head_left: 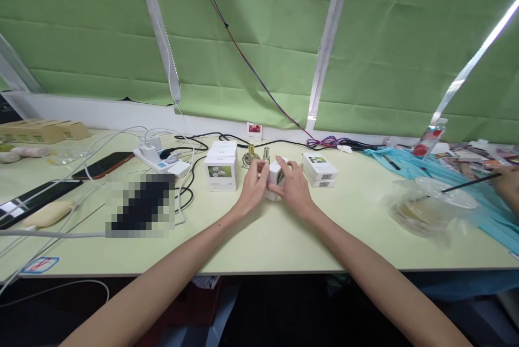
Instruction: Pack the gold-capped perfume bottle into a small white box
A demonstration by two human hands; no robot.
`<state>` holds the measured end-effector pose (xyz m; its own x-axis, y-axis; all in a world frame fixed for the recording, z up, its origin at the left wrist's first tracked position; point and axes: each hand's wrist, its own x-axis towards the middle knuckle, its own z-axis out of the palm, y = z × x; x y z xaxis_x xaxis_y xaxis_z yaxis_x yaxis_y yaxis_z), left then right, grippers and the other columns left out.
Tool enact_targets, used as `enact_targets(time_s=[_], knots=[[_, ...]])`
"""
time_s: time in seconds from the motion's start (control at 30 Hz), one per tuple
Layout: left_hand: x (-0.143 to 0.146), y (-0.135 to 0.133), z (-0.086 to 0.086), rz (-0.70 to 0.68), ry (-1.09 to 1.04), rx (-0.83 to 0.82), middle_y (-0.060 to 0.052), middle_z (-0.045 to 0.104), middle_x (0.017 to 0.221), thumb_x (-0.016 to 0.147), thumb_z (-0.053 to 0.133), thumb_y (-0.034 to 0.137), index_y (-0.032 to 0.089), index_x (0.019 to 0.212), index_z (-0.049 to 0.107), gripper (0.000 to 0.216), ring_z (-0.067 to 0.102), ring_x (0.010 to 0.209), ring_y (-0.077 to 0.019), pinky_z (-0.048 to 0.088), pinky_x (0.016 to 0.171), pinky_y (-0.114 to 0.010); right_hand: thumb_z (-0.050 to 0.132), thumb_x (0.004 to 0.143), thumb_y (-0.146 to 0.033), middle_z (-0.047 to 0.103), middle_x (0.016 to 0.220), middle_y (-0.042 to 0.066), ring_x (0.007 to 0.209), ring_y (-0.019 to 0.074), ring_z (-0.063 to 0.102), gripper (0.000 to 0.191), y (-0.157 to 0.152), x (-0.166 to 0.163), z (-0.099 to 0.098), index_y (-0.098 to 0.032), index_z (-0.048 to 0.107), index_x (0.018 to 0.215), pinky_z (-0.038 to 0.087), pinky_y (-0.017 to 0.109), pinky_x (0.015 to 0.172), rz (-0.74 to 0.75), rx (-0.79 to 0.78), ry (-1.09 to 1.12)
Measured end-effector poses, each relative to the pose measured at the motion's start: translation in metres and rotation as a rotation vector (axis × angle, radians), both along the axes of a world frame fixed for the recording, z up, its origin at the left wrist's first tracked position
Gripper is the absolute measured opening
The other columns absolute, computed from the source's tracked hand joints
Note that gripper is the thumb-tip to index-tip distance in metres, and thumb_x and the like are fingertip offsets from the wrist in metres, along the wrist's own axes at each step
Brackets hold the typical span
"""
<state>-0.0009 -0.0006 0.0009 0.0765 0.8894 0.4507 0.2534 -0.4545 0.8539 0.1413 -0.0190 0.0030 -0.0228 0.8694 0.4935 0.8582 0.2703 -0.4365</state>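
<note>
Between my hands, on the table [259, 252], stands a small white box [274, 173] with a green picture on one side. My right hand [295, 186] grips it from the right, thumb on the near side and fingers over the top. My left hand [254, 185] has its fingers bent together against the box's left edge; the fingertips are partly hidden. Just behind my left hand are a glass bottle with a gold cap [251, 150] and a second gold-topped bottle [266, 153]. White boxes with a flower picture [221, 173] stand in a row on the left, and two stacked boxes [319, 167] lie on the right.
Left are a power strip [152, 159], tangled cables, phones [40, 198] and a beige oval case [51, 213]. A small picture card [254, 131] leans at the back. Right are a lidded plastic bowl [421, 212], a blue cloth [399, 162], a clear bottle [430, 139] and another person's hand [508, 187].
</note>
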Motion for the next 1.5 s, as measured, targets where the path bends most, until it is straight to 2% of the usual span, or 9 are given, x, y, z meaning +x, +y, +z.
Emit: enact_targets(time_s=[0.13, 0.27, 0.4, 0.6, 0.87, 0.93, 1.13, 1.27, 1.5], knots=[[0.003, -0.003, 0.000, 0.096, 0.023, 0.081, -0.008, 0.063, 0.108, 0.102, 0.044, 0.038, 0.022, 0.101, 0.051, 0.017, 0.061, 0.103, -0.0216, 0.048, 0.094, -0.037, 0.070, 0.088, -0.042, 0.050, 0.149, 0.021, 0.115, 0.0334, 0.066, 0.082, 0.002, 0.002, -0.001, -0.024, 0.037, 0.161, 0.056, 0.046, 0.093, 0.032, -0.055, 0.111], [0.004, -0.001, -0.004, 0.116, 0.027, 0.059, -0.007, 0.061, 0.104, 0.096, 0.053, 0.033, 0.022, 0.103, 0.050, 0.013, 0.060, 0.091, -0.0198, 0.049, 0.083, -0.035, 0.068, 0.087, -0.036, 0.047, 0.155, 0.021, 0.129, 0.0352, 0.061, 0.093, 0.008, 0.008, -0.004, -0.023, 0.020, 0.166, 0.054, 0.048, 0.099, 0.047, -0.005, 0.158], [0.005, 0.001, -0.012, 0.103, 0.133, 0.016, -0.005, 0.060, 0.098, 0.087, 0.058, 0.023, 0.021, 0.101, 0.051, 0.016, 0.057, 0.082, -0.0181, 0.047, 0.076, -0.033, 0.064, 0.086, -0.035, 0.042, 0.160, 0.026, 0.128, 0.0397, 0.062, 0.096, 0.015, 0.016, -0.006, -0.012, 0.015, 0.166, 0.053, 0.050, 0.098, -0.001, -0.032, 0.152], [0.004, -0.002, -0.019, 0.017, 0.305, -0.035, -0.002, 0.059, 0.088, 0.083, 0.055, 0.019, 0.021, 0.097, 0.055, 0.014, 0.056, 0.079, -0.0179, 0.042, 0.069, -0.031, 0.060, 0.086, -0.036, 0.061, 0.142, 0.025, 0.114, 0.0400, 0.069, 0.093, 0.025, 0.022, -0.005, -0.010, 0.015, 0.164, 0.053, 0.049, 0.091, -0.070, -0.055, 0.089], [0.005, -0.004, -0.018, -0.011, 0.366, -0.073, -0.001, 0.057, 0.078, 0.087, 0.054, 0.021, 0.021, 0.093, 0.056, 0.007, 0.055, 0.075, -0.0186, 0.038, 0.065, -0.030, 0.066, 0.077, -0.028, 0.073, 0.109, 0.018, 0.097, 0.0351, 0.071, 0.077, 0.043, 0.029, 0.019, -0.011, 0.037, 0.146, 0.053, 0.040, 0.078, -0.080, -0.176, -0.030], [0.006, -0.004, -0.017, -0.018, 0.379, -0.071, -0.001, 0.057, 0.077, 0.087, 0.054, 0.021, 0.021, 0.092, 0.056, 0.005, 0.055, 0.075, -0.0186, 0.037, 0.065, -0.030, 0.066, 0.076, -0.021, 0.073, 0.112, 0.019, 0.099, 0.0347, 0.071, 0.071, 0.050, 0.032, 0.027, -0.012, 0.041, 0.142, 0.053, 0.038, 0.079, -0.059, -0.202, -0.040], [0.006, -0.002, -0.019, -0.038, 0.410, -0.057, 0.000, 0.058, 0.073, 0.086, 0.054, 0.019, 0.021, 0.090, 0.057, 0.005, 0.055, 0.072, -0.0184, 0.036, 0.065, -0.030, 0.070, 0.069, -0.009, 0.069, 0.126, 0.021, 0.113, 0.0329, 0.068, 0.078, 0.079, 0.041, 0.043, -0.012, 0.045, 0.143, 0.053, 0.038, 0.089, -0.057, -0.301, -0.060], [0.005, 0.000, -0.022, -0.041, 0.427, -0.048, 0.000, 0.059, 0.074, 0.086, 0.054, 0.019, 0.021, 0.091, 0.059, 0.007, 0.056, 0.073, -0.0185, 0.036, 0.064, -0.030, 0.071, 0.064, -0.009, 0.072, 0.116, 0.011, 0.108, 0.0276, 0.067, 0.056, 0.096, 0.045, 0.048, -0.017, 0.062, 0.119, 0.052, 0.033, 0.088, 0.002, -0.323, -0.062], [0.004, -0.001, -0.020, -0.050, 0.443, -0.049, 0.000, 0.058, 0.071, 0.085, 0.054, 0.017, 0.021, 0.090, 0.059, 0.008, 0.055, 0.072, -0.0186, 0.037, 0.065, -0.030, 0.062, 0.063, -0.012, 0.073, 0.106, 0.006, 0.097, 0.0232, 0.065, 0.044, 0.114, 0.040, 0.045, -0.017, 0.069, 0.106, 0.051, 0.029, 0.082, 0.063, -0.312, -0.007]])
